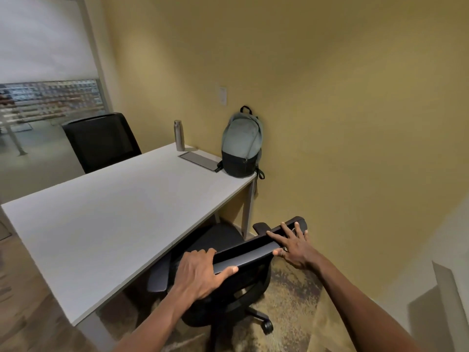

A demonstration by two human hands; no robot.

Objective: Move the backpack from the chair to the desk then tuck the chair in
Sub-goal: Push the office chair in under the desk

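Note:
A grey and black backpack [241, 146] stands upright on the far right corner of the white desk [106, 219], leaning against the yellow wall. The black office chair [243, 257] is below me at the desk's near edge, its seat partly under the desktop. My left hand [200, 273] grips the top rim of the chair's backrest, fingers curled over it. My right hand [291, 245] rests on the right end of the same rim with its fingers spread apart and flat.
A steel bottle [179, 135] and a flat grey panel [200, 160] sit on the desk beside the backpack. A second black chair [101, 141] stands on the desk's far side. The yellow wall runs close on the right. Patterned carpet lies under the chair.

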